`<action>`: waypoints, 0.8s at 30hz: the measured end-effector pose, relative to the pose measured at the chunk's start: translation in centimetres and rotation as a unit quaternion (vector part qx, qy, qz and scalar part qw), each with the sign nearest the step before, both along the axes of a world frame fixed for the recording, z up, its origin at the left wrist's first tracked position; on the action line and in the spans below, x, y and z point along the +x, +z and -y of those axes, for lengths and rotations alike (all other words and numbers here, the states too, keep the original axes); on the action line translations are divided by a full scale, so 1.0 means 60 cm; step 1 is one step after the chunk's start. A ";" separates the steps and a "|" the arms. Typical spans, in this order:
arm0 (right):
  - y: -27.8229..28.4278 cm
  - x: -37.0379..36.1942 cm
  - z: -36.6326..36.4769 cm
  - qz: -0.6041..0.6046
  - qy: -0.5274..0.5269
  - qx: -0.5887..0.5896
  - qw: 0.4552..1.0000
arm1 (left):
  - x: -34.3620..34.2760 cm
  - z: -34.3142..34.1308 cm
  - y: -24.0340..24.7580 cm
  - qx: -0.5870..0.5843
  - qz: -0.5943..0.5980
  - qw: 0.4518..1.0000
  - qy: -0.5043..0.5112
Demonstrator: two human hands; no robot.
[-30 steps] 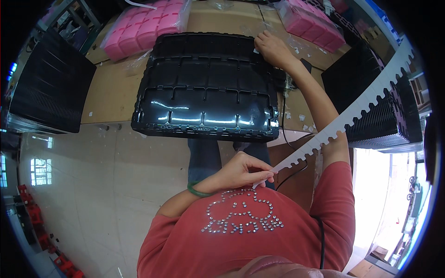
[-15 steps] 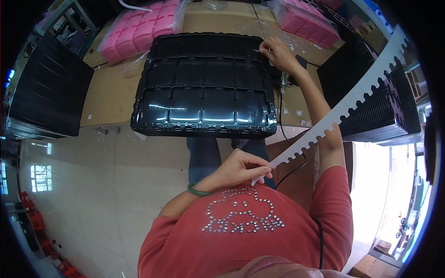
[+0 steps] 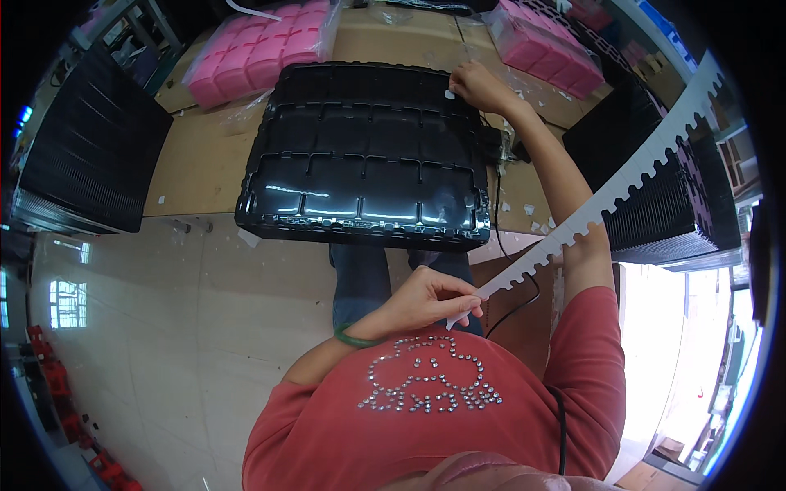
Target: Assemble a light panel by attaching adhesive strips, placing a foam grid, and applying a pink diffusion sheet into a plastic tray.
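Pinching notched white strip (image 3: 606, 196) with left hand (image 3: 430, 301), small white tab (image 3: 449, 95) with right hand (image 3: 481, 87), near far-right corner of black tray (image 3: 364, 139). Probably mid-placement; likely calls for pressing flat.

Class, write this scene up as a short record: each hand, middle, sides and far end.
Left hand: pinches a notched white strip near its lower end
Right hand: holds a small white piece by the black tray's far right corner
Middle: black tray on brown table
Sides: stacks of black trays
Far end: pink trays in clear plastic
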State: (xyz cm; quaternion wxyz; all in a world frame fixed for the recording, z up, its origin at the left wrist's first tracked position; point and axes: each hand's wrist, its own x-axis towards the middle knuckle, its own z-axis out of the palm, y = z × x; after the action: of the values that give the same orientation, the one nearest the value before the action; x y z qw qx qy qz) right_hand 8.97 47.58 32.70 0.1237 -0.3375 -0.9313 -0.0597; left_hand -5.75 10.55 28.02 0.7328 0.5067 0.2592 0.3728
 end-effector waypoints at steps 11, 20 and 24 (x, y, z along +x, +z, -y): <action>0.011 -0.020 0.004 -0.004 0.001 -0.018 1.000 | -0.021 -0.014 -0.013 -0.012 -0.003 1.000 -0.008; 0.022 -0.009 0.073 -0.108 0.010 -0.055 0.993 | -0.039 0.010 0.006 -0.005 0.001 1.000 -0.009; 0.031 0.093 0.147 -0.183 -0.072 -0.105 0.975 | -0.016 -0.004 -0.006 -0.019 0.001 1.000 -0.020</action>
State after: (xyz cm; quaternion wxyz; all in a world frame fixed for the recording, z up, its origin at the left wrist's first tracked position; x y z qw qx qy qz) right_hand 14.55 38.74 34.53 0.2512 -0.4204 -0.8669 0.0926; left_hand -6.70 10.78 27.67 0.7499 0.4971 0.2554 0.3541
